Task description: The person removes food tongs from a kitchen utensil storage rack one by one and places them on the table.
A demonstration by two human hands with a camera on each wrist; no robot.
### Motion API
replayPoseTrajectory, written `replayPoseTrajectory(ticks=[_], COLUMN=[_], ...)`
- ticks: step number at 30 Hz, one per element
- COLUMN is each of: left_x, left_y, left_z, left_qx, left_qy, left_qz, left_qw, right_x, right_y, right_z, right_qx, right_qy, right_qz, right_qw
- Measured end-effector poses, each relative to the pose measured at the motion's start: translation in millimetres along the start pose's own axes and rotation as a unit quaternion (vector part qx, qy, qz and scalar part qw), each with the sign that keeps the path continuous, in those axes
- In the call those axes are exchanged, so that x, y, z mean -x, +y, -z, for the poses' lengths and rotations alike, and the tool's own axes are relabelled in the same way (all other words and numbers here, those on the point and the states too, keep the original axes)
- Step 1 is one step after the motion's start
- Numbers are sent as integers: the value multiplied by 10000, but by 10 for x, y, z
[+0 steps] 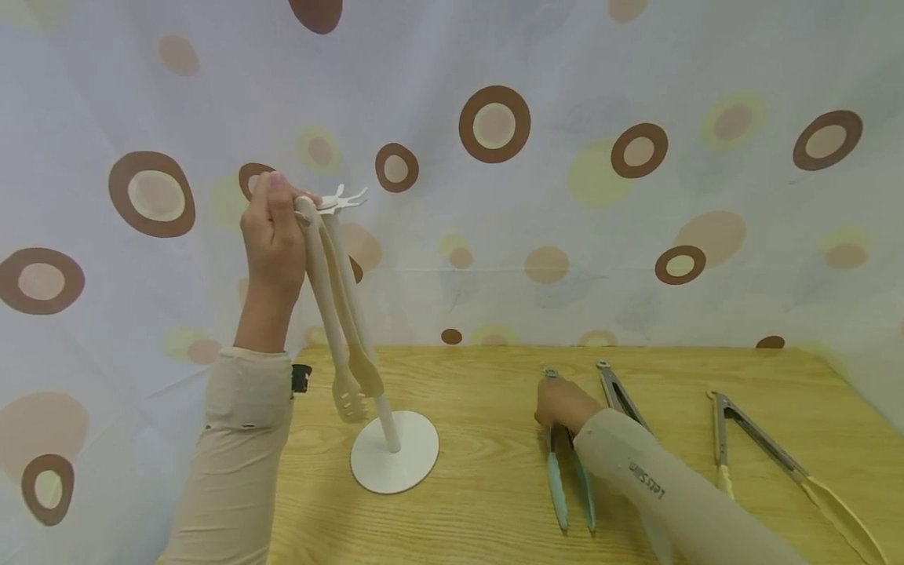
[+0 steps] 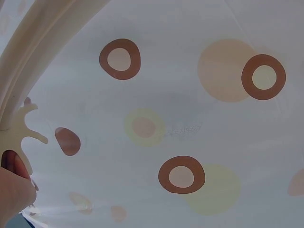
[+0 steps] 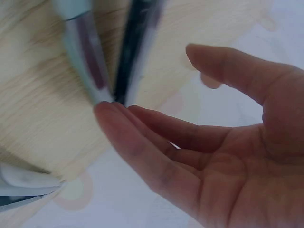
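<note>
My left hand [image 1: 271,235] is raised at the top of a white stand, with curled fingers holding the upper end of beige tongs [image 1: 320,275]. These tongs hang slanted along the stand's pole [image 1: 387,424], beside its branching hooks [image 1: 346,202]. In the left wrist view, part of the hand [image 2: 16,194] is against the hook piece [image 2: 16,130]. My right hand [image 1: 565,404] is over the handle end of teal-tipped tongs [image 1: 556,490] on the table. The right wrist view shows its thumb apart and its fingers [image 3: 137,135] loosely bent, fingertips at or near the tongs' metal arms.
The stand's round white base [image 1: 374,471] sits on the wooden table [image 1: 466,502]. Right of the teal tongs lie grey-handled tongs [image 1: 621,400], partly under my sleeve. Spread yellow-tipped tongs [image 1: 766,444] lie at the far right. A dotted curtain [image 1: 438,298] hangs behind.
</note>
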State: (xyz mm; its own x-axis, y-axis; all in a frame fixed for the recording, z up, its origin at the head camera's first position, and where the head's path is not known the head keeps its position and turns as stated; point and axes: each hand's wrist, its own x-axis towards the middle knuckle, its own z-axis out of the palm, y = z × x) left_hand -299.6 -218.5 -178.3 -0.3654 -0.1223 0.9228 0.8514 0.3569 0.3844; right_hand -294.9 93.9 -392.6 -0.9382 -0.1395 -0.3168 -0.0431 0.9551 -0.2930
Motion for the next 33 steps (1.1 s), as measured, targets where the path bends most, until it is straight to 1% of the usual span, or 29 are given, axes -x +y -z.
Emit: replayPoseTrajectory(ticks=[3,5,8,11,14,16,19,22,27,29,32,33], left_x=[-3,-7,-12,-15,-15,-15,-13,-6,1,2,7,10], left_y=[4,5,4,3,3,5,6,14,19,20,24,24], left_z=[-6,-12,-21,-29,-35,-37,-39,-40,-41,-34,-20,-17], left_qx=[-31,-43,-46,-56,-73,-78,-77,-69,-68,-81,-102,-108], left_qy=[-1,-8,-28,-33,-10,9,30,50,32,31,53,61], left_qz=[-15,-33,-59,-67,-50,-39,-18,13,29,31,45,49], left_qw=[10000,10000,10000,10000,10000,10000,10000,10000,10000,10000,9999,9999], right_x=[57,72,84,129,210,247,294,346,418,441,465,475], right_y=[-97,-173,-313,-480,-657,-773,-937,-1092,-1324,-1414,-1543,-1583], right_z=[85,144,219,284,336,359,372,358,308,297,275,267], right_qx=[-453,-730,-1090,-1314,-1598,-1924,-2461,-2810,-3082,-3195,-3412,-3476], right_qy=[321,579,988,1457,1956,2192,2459,2723,3125,3178,3128,3094], right_qz=[378,644,859,1107,1364,1541,1914,2468,3264,3532,3872,3966], right_qw=[9977,9936,9854,9743,9579,9440,9178,8865,8372,8199,7974,7913])
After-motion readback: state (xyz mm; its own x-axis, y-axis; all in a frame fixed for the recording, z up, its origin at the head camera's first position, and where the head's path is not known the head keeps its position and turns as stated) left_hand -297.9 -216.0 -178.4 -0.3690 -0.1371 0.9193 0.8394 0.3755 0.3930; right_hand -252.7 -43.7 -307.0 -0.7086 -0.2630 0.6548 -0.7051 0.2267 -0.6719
